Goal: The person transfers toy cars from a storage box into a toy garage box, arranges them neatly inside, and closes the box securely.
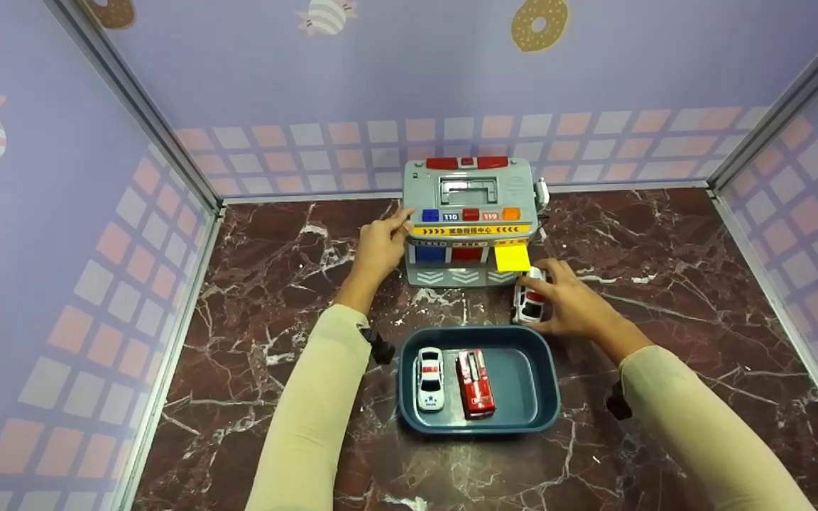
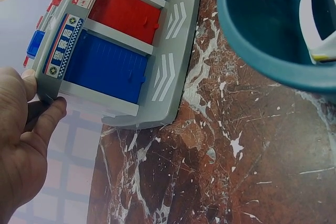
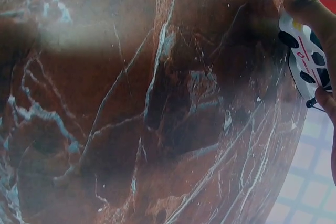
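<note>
A grey toy garage (image 1: 466, 197) stands against the back wall, with blue (image 2: 107, 66) and red (image 2: 126, 14) doors down and a yellow door (image 1: 512, 257) swung up. My left hand (image 1: 380, 245) pinches the garage's left front corner, thumb above and a finger below the roof edge. At the right front, beneath the yellow door, a white toy car (image 1: 531, 298) with red markings is gripped by my right hand (image 1: 569, 301). The right wrist view catches the car's side (image 3: 304, 56) between thumb and fingers; part of that hand lies outside the picture.
A dark teal tray (image 1: 551, 383) sits in front of the garage. Inside it lie a white toy police car (image 1: 429, 380) and a red toy fire truck (image 1: 476, 383). Patterned lilac walls (image 1: 451, 78) enclose the marbled tabletop (image 1: 260, 426) at the back and both sides.
</note>
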{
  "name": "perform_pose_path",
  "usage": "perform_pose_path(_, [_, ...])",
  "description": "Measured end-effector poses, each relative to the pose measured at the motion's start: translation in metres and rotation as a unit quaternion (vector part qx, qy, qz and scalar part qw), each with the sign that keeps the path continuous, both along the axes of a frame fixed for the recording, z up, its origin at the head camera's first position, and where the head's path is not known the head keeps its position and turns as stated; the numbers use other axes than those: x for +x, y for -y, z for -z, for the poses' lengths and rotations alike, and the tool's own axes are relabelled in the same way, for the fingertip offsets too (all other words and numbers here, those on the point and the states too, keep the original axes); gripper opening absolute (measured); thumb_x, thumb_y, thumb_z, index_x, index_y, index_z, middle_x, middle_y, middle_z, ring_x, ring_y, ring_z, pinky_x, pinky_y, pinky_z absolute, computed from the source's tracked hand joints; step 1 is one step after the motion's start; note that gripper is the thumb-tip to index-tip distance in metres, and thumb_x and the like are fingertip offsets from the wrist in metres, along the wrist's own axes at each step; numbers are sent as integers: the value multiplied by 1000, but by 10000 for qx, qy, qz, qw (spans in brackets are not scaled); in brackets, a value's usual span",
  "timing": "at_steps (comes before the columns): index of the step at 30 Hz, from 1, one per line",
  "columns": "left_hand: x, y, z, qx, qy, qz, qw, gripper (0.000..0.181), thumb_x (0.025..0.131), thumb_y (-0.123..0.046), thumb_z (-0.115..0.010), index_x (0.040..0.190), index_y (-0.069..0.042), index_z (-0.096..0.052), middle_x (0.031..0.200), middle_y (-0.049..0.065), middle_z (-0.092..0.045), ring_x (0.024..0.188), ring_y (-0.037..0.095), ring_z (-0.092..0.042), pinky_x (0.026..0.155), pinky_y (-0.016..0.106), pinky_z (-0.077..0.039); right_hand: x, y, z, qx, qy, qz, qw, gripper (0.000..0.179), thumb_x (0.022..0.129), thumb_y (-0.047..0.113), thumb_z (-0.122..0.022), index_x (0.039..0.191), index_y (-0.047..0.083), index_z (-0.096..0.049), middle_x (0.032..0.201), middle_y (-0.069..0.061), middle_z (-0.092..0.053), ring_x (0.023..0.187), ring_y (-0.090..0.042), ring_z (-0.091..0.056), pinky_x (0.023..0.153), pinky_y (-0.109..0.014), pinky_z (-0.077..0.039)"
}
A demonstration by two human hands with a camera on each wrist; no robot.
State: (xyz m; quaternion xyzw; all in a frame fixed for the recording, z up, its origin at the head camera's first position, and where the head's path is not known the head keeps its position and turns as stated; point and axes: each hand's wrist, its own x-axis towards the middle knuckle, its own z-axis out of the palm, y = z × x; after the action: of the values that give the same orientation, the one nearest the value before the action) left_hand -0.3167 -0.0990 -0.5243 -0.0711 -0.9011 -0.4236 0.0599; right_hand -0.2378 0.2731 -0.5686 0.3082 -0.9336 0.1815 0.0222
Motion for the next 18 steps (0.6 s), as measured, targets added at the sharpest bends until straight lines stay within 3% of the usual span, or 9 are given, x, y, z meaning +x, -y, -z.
perform_pose_path(8, [0,0,1,-54,95,-49,9999,38,113,-29,-64,149,-18,-71,156,11,-63,148,33,-60,125,45,-48,-4,9,3,45,-22,-79,10000,79,80,42,-99,147,13,-69,151,-31,-52,138,-50,-51,108,-67,-55])
perform_pose_path(18, [0,0,1,-18,47,-36,10000,39,112,-28,-65,149,-18,-72,156,11,-63,148,34,-60,125,44,-47,-8,18,10,68,-144,-265,9995,79,79,39,-99,148,15,-69,138,-32,-55,122,-47,-54,102,-65,-57])
